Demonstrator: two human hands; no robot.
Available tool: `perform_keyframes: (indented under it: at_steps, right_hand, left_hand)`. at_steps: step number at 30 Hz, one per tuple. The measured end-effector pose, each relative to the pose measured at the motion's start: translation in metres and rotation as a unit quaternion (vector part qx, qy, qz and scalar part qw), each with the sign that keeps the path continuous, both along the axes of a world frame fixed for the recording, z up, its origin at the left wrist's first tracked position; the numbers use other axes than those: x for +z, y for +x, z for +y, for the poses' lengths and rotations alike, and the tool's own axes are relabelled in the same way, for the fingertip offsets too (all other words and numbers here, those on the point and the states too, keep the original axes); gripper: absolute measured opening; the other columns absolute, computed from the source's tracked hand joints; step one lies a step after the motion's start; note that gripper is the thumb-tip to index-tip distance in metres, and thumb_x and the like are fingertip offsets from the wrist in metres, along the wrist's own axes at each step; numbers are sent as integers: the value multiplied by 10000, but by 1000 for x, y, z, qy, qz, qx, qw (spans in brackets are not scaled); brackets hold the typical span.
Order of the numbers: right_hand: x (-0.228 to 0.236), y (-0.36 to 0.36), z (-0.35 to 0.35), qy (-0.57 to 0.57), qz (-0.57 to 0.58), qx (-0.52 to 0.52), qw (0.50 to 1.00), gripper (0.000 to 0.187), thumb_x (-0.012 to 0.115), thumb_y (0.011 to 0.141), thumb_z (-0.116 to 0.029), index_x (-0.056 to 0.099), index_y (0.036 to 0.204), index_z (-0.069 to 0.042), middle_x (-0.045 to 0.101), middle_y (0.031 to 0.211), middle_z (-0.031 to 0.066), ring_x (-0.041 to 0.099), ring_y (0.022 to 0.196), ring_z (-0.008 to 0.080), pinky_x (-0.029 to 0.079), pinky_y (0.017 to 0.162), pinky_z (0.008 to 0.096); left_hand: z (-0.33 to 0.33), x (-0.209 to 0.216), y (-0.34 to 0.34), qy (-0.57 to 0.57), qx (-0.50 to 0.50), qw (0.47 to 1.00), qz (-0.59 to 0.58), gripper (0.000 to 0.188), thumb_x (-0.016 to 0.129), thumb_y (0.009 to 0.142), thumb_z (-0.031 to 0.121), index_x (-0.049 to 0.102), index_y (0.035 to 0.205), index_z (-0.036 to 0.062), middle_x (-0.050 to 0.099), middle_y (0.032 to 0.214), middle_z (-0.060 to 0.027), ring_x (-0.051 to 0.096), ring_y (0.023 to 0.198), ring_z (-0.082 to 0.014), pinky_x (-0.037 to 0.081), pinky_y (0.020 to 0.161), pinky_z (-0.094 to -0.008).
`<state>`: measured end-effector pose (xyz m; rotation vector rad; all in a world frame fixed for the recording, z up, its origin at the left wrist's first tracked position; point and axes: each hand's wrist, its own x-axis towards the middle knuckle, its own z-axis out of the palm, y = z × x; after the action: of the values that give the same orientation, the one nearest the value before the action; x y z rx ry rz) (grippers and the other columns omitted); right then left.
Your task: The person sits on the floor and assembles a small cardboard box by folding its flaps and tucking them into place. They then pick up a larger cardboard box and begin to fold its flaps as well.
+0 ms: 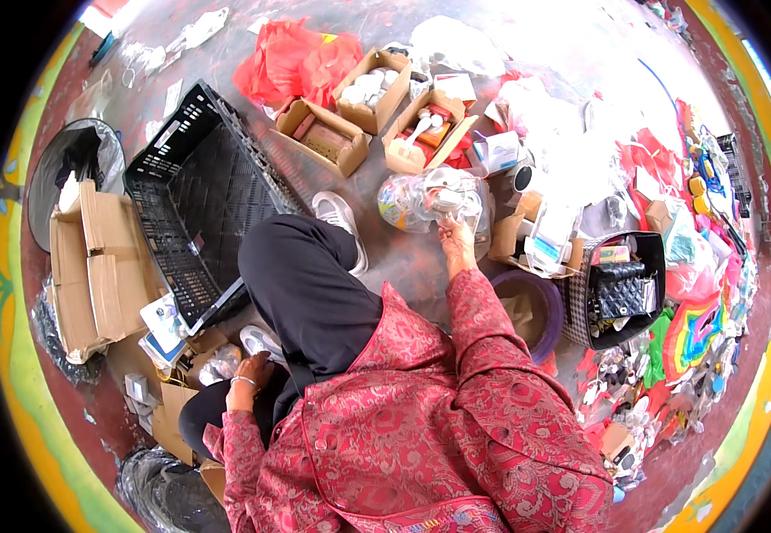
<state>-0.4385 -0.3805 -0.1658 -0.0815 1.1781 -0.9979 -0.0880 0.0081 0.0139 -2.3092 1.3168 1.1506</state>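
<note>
My right hand (pixel 456 238) reaches forward to a clear plastic container (pixel 400 202) lying on the floor, with white, coiled-looking items (pixel 453 195) at its near right side. The fingers are bent together against these white items; what exactly they pinch is too small to make out. My left hand (pixel 254 373), with a bracelet at the wrist, rests by my bent left knee, close to my shoe (pixel 263 341). It appears to hold nothing, its fingers lying loosely over the dark trousers.
A large black plastic crate (pixel 159 173) leans at the left beside flattened cardboard (pixel 119 266). Ahead stand small boxes, one with white round items (pixel 369 87), and red bags (pixel 296 62). A purple-rimmed bin (pixel 552 311), a checked basket (pixel 579 311) and heaped odds and ends crowd the right.
</note>
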Motion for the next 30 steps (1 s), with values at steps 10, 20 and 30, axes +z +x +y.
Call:
perform_keyframes:
  at_steps: [10, 20, 30]
  right_hand:
    - [-39, -34, -42, 34, 62, 64, 995, 214, 571, 800, -64, 517, 1007, -59, 602, 947, 98, 587, 866, 253, 415, 659, 350]
    - [-9, -47, 9, 95, 21, 190, 977, 109, 480, 832, -164, 521, 849, -65, 552, 692, 83, 553, 624, 249, 423, 507, 328]
    - [245, 116, -40, -215, 59, 432, 874, 198, 547, 836, -243, 586, 904, -61, 601, 777, 35, 553, 677, 138, 416, 576, 246]
  left_hand:
    - [0, -20, -4, 28, -6, 999, 15, 370, 475, 825, 272, 536, 1110, 44, 586, 1035, -213, 560, 973, -353, 441, 848, -421]
    - [-10, 9, -5, 7, 64, 998, -15, 378, 488, 829, 304, 532, 1151, 110, 595, 1051, -179, 564, 986, -334, 439, 861, -407]
    - [-20, 48, 29, -16, 87, 995, -37, 353, 507, 816, 301, 603, 1026, 34, 596, 1032, -203, 577, 971, -330, 460, 842, -395]
